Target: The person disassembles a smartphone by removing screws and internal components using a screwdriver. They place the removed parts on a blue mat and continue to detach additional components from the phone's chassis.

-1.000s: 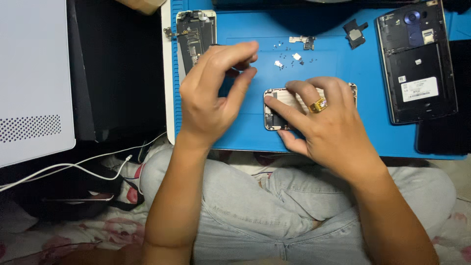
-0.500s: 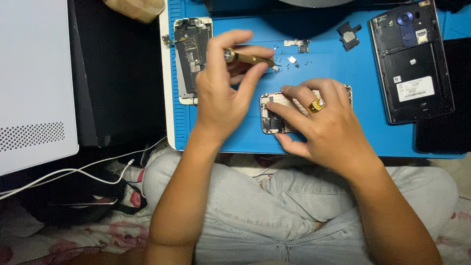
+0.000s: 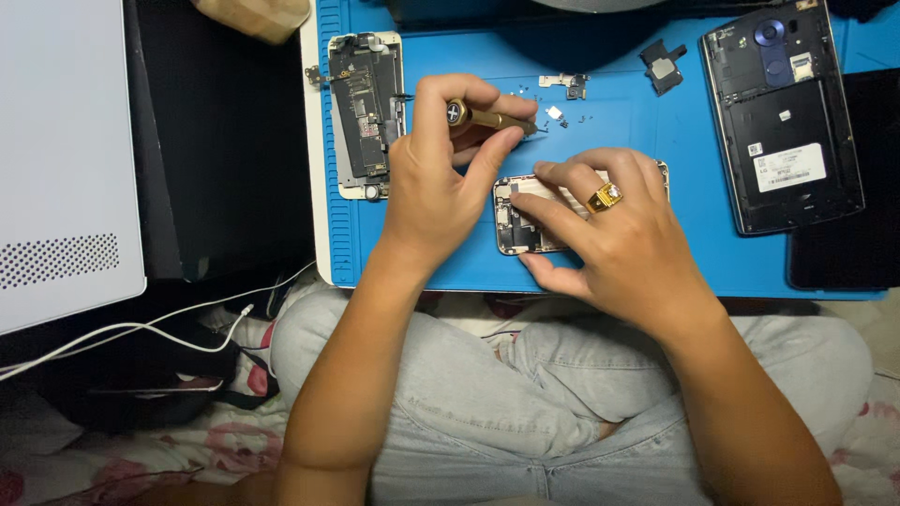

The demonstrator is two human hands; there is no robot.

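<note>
My left hand (image 3: 439, 178) grips a small gold-handled screwdriver (image 3: 492, 118), held nearly level with its tip pointing right toward tiny screws (image 3: 562, 116) on the blue mat (image 3: 647, 253). My right hand (image 3: 609, 239), with a gold ring on one finger, presses down on an opened phone body (image 3: 517, 215) lying on the mat; the hand hides most of it. The screwdriver tip hovers just above the phone's top edge.
Another opened phone frame (image 3: 364, 111) lies at the mat's left end. A black phone back shell (image 3: 783, 112) rests at the right. Small loose parts (image 3: 663, 67) sit near the top. A white device (image 3: 66, 159) and white cables (image 3: 141, 333) lie to the left.
My left hand picked up the screwdriver from the mat and now holds it steadier above the phone. My right hand stays on the phone body.
</note>
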